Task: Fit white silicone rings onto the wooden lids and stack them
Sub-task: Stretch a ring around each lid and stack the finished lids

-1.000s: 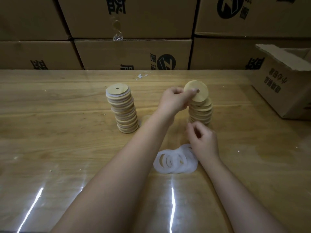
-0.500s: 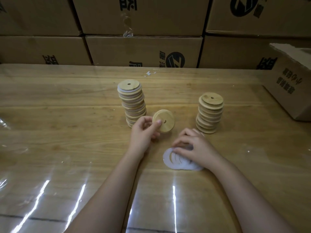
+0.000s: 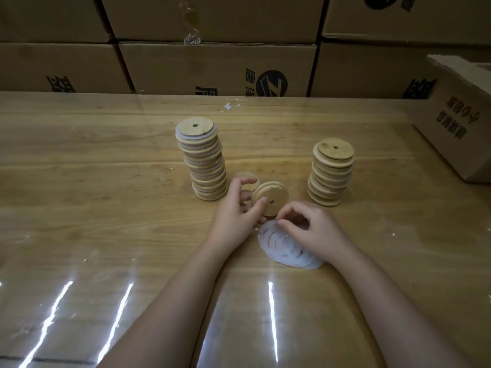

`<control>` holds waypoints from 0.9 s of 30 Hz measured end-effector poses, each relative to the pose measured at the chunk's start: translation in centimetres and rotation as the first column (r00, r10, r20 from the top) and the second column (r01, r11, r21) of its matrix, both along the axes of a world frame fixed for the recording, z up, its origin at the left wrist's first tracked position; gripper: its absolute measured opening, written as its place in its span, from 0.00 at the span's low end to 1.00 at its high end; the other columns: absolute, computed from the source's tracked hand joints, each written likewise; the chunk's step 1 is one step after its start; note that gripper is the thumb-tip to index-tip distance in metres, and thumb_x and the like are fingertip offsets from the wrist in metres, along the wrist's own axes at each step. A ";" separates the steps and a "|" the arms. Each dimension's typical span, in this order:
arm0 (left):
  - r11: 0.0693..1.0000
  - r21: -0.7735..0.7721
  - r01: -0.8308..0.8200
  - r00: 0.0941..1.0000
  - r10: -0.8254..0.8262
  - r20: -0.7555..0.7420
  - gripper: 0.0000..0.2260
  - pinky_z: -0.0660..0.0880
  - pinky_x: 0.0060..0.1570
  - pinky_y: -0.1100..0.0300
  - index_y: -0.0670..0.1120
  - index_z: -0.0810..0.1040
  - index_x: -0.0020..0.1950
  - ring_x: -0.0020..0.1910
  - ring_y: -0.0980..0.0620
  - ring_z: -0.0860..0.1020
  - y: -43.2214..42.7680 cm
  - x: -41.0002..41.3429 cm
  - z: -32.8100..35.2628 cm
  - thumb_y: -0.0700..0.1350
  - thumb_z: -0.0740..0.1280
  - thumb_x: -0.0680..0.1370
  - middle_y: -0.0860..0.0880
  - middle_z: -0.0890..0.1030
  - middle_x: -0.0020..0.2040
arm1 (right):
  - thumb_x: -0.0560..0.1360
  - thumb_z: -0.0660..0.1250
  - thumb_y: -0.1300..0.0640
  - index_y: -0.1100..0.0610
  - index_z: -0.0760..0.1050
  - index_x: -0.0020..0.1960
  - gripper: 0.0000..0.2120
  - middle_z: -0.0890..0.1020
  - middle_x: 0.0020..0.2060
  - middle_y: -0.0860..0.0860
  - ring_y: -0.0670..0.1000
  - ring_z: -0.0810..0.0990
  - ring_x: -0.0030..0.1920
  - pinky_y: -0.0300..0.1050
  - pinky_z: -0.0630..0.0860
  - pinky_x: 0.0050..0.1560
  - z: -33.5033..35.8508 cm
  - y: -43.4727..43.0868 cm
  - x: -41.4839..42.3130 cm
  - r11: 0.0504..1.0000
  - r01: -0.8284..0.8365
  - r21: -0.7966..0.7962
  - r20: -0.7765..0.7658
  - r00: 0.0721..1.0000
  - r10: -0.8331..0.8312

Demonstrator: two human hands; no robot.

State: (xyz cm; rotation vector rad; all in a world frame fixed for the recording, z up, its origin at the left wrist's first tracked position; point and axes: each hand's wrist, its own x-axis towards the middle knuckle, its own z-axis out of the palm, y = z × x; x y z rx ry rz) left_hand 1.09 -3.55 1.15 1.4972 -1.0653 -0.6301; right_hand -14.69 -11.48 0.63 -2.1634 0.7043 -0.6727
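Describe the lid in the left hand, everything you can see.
Round wooden lid, pale, stepped edge, small hole near centre, no ring fitted. Tilted on edge, facing the camera, between tall stack and short stack. Left hand grips it, thumb on its face. Right hand pinches white rings just below; contact with the lid unclear.

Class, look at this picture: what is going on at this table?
A person is fitting rings onto lids. The left hand holds one wooden lid tilted above the table, while the right hand pinches a white ring from the loose pile. A taller stack stands left of the hands, a shorter stack right.
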 end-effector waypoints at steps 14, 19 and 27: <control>0.996 -0.033 0.081 0.938 -0.065 0.342 0.06 0.77 0.37 0.50 0.56 0.72 0.45 0.33 0.53 0.79 0.1 -0.1 -0.3 0.45 0.61 0.74 0.54 0.78 0.37 | 0.73 0.70 0.65 0.54 0.78 0.42 0.07 0.78 0.39 0.46 0.51 0.76 0.40 0.45 0.73 0.43 0.5 -0.2 0.1 0.978 0.200 0.056 0.356 0.911 -0.207; 0.996 -0.037 0.083 0.902 -0.060 0.427 0.03 0.75 0.37 0.57 0.55 0.73 0.45 0.35 0.57 0.77 0.6 -0.6 0.0 0.52 0.65 0.74 0.56 0.78 0.39 | 0.73 0.69 0.64 0.57 0.78 0.44 0.04 0.77 0.48 0.50 0.51 0.77 0.53 0.53 0.74 0.55 0.3 -0.3 0.2 0.976 0.213 -0.038 0.380 0.907 -0.183; 1.000 -0.003 -0.005 0.843 0.006 0.539 0.04 0.75 0.37 0.52 0.51 0.72 0.48 0.36 0.53 0.78 0.7 -0.8 0.2 0.49 0.65 0.78 0.54 0.79 0.38 | 0.73 0.67 0.60 0.60 0.78 0.44 0.03 0.78 0.45 0.49 0.45 0.77 0.50 0.42 0.73 0.54 0.2 -0.3 0.4 0.970 0.221 -0.101 0.375 0.912 -0.169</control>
